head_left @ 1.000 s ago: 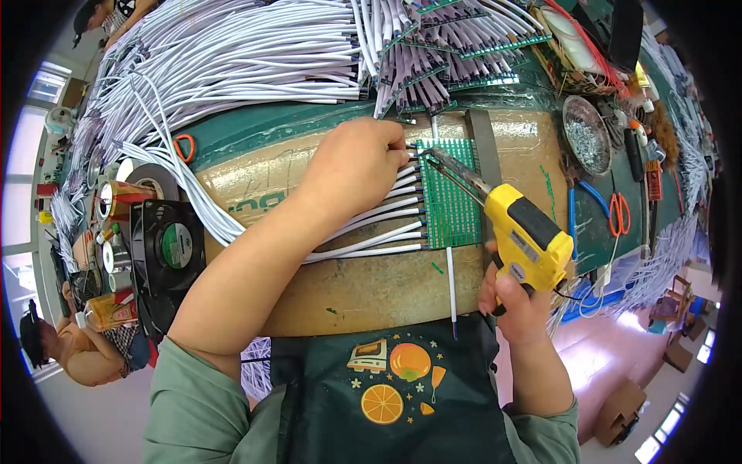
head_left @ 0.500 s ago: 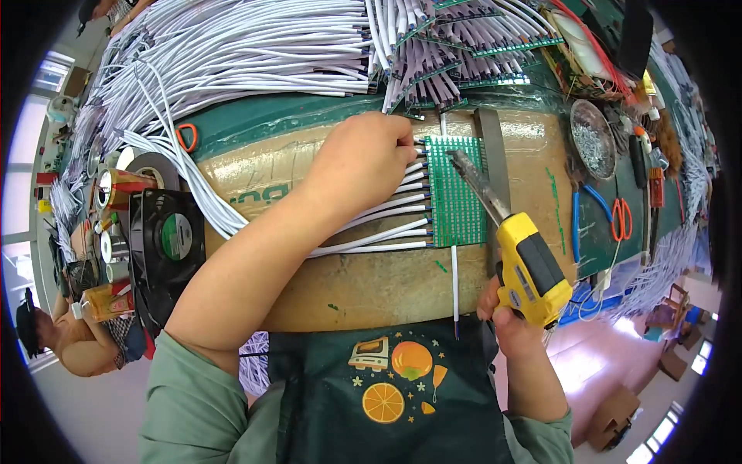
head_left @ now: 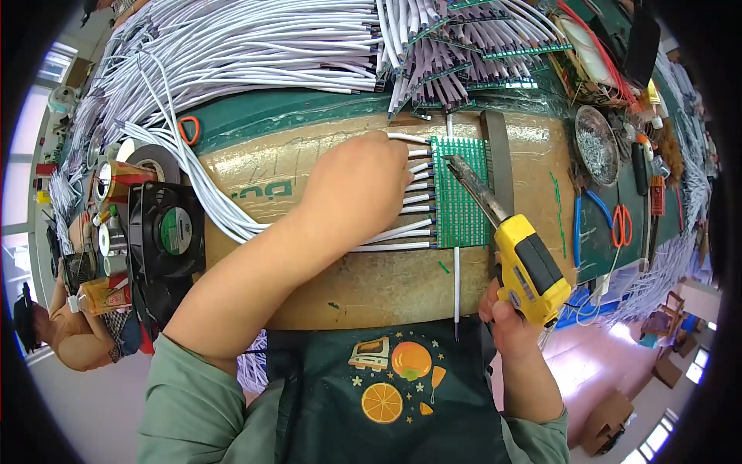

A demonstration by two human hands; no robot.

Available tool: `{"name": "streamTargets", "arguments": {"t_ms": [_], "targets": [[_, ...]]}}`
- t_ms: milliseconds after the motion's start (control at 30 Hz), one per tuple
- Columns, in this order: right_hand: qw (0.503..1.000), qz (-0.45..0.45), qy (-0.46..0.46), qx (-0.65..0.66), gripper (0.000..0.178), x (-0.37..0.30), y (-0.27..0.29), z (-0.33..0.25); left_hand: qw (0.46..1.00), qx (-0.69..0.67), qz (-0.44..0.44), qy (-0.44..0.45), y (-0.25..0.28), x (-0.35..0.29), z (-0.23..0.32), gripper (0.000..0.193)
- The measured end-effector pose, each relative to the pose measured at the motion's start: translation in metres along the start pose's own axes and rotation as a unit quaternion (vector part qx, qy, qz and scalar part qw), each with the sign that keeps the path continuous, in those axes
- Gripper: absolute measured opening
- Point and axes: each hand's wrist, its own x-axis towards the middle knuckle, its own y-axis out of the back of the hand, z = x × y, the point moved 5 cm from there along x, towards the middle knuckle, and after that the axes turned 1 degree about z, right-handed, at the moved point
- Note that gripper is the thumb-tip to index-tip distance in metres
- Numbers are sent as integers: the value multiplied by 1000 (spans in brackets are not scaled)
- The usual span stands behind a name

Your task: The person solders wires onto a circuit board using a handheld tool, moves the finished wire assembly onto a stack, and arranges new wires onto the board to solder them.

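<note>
A green circuit board (head_left: 461, 193) lies flat on the brown work surface, with several white wires (head_left: 417, 209) running into its left edge. My left hand (head_left: 359, 182) is closed just left of the board, over these wires; the curled fingers hide whatever they hold. My right hand (head_left: 510, 317) is wrapped round the handle of a yellow and black soldering gun (head_left: 533, 271). The gun's metal tip (head_left: 456, 164) points up and left over the upper part of the board. Another white wire (head_left: 456, 286) sticks out below the board toward my apron.
A dark metal bar (head_left: 498, 162) stands along the board's right. Piles of white wires (head_left: 255, 54) and wired boards (head_left: 464, 62) fill the back. At left is a black fan (head_left: 164, 232); at right are a metal dish (head_left: 596, 145), blue-handled pliers (head_left: 577, 228) and orange-handled scissors (head_left: 621, 226).
My left hand has moved down and slightly left from the board's upper left corner, uncovering the topmost wire. The soldering gun stays almost where it was.
</note>
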Motion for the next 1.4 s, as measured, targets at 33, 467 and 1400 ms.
{"name": "streamTargets", "arguments": {"t_ms": [33,467,1400], "targets": [[1000,-14,-3,19,47,2,-3,-7,1000,-2,-18,10,-2,2,-3,15],[999,30,-16,40,87,0,-1,4,997,-33,-64,33,6,10,1,20],[1000,24,-6,-9,55,2,-2,-1,995,-96,5,-13,0,13,-1,18]]}}
